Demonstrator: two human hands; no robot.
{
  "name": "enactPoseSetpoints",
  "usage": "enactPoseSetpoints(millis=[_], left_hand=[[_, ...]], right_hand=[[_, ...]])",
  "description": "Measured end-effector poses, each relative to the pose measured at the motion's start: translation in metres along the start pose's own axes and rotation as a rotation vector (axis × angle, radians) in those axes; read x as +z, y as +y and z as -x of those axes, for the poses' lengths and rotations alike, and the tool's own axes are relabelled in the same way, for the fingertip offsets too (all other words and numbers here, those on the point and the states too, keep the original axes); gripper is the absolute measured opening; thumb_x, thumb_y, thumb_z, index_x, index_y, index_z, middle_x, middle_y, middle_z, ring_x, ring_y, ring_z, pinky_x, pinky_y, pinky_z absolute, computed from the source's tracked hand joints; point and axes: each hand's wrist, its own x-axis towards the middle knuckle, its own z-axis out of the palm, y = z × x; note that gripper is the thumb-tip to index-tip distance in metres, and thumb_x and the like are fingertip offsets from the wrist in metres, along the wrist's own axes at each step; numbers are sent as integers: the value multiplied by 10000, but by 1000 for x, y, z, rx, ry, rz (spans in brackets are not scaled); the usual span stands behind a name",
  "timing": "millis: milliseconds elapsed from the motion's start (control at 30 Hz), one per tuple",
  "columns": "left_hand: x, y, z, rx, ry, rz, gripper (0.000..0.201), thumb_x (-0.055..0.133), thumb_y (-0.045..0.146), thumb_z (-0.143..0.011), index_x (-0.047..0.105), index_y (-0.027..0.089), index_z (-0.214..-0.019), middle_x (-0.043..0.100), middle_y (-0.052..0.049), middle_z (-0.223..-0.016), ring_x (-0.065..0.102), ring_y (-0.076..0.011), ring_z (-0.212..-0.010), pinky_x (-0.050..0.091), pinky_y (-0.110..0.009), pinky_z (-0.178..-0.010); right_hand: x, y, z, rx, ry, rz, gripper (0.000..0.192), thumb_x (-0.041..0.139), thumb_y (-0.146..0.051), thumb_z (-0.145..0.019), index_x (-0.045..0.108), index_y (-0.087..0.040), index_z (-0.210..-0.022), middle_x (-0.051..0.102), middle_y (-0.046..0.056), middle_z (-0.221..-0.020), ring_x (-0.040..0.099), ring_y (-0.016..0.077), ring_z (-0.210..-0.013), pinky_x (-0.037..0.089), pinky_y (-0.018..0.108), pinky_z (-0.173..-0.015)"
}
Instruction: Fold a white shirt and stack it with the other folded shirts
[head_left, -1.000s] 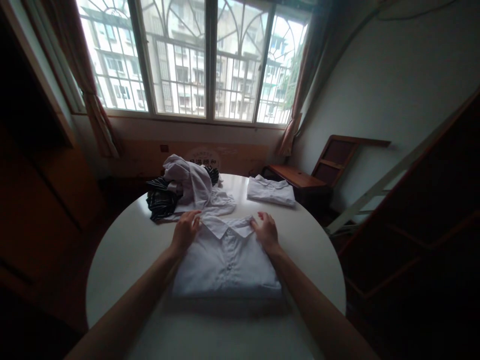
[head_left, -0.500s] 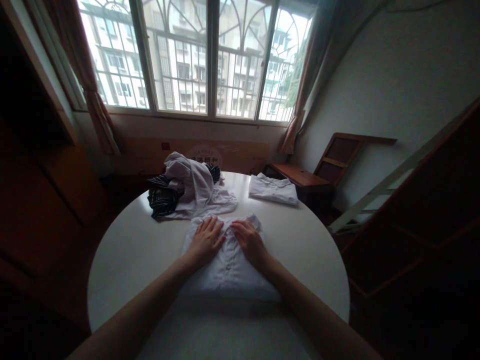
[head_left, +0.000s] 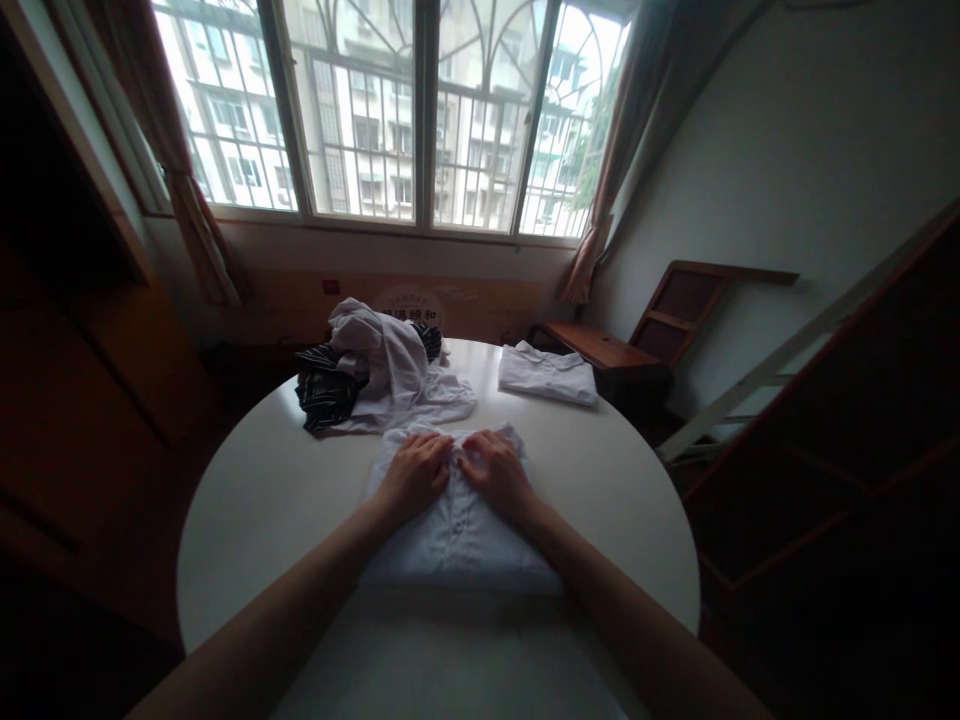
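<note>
A folded white button-up shirt (head_left: 459, 552) lies on the round white table (head_left: 247, 520), its collar pointing away from me and its button placket running down the middle. My left hand (head_left: 414, 474) is at the left side of the collar, fingers bent and closed on the fabric. Across the placket, my right hand (head_left: 498, 474) grips the collar's right side with curled fingers. The fingertips of both hands come close together near the top button and partly cover the collar.
A loose heap of clothes (head_left: 386, 365), white with black striped fabric, sits at the table's far left. Another folded white shirt (head_left: 547, 374) lies at the far right edge. Beyond the table stand a wooden bench (head_left: 600, 345) and a barred window (head_left: 360, 130).
My fingers, which lay flatter on the shirt, have curled in at the collar. Both hands have drawn slightly closer together. The shirt stays in place.
</note>
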Motion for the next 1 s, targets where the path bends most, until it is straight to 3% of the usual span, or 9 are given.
enactPoseSetpoints(millis=[100, 267, 533, 667, 767, 867, 1000], left_hand=[[3, -3, -3, -63, 38, 28, 344, 453, 96, -727, 530, 192, -1049, 617, -72, -1033, 547, -194, -974, 416, -336, -877], [7, -9, -2, -134, 69, 79, 298, 417, 100, -766, 532, 197, -1023, 636, -63, -967, 580, -185, -907, 448, -314, -807], [6, -9, -1, -141, 63, 103, 274, 398, 135, -796, 537, 185, -1028, 628, -66, -978, 572, -183, -919, 443, -312, -820], [2, -6, 0, -46, 143, 129, 292, 439, 114, -763, 524, 172, -1037, 596, -68, -1044, 517, -187, -1003, 405, -331, -889], [-3, -2, 4, 18, 200, 155, 265, 434, 74, -737, 548, 175, -953, 596, -56, -969, 512, -179, -950, 419, -322, -851], [-4, 4, 9, 103, 149, 163, 253, 422, 49, -712, 580, 188, -850, 594, -40, -840, 523, -165, -848, 435, -306, -790], [-2, 13, 11, 277, 36, 130, 284, 464, 77, -704, 616, 214, -902, 609, -42, -924, 515, -176, -918, 401, -331, -850]], right_hand=[[-2, 0, -2, -12, 4, 17, 143, 554, -120, -675, 578, -161, -810, 579, 59, -826, 480, 192, -857, 369, 311, -816], [-4, 0, -2, -95, -36, 44, 237, 518, -54, -645, 610, -196, -811, 572, 44, -824, 457, 195, -870, 363, 311, -817], [-3, 2, -21, -124, -147, 9, 83, 565, -196, -746, 641, -163, -752, 590, 45, -751, 491, 171, -795, 381, 279, -746], [1, 7, -31, -100, -244, -102, 66, 569, -142, -732, 634, -138, -718, 587, 28, -714, 511, 138, -730, 387, 239, -693], [4, 8, -31, -72, -235, -131, 58, 563, -138, -736, 618, -127, -722, 587, 26, -712, 510, 129, -713, 384, 234, -683], [6, 7, -28, -22, -202, -133, 62, 550, -154, -744, 599, -130, -714, 585, 27, -718, 501, 126, -700, 381, 234, -668], [8, 6, -27, 54, -169, -140, 79, 509, -133, -743, 568, -132, -690, 574, 24, -712, 484, 115, -661, 371, 220, -627]])
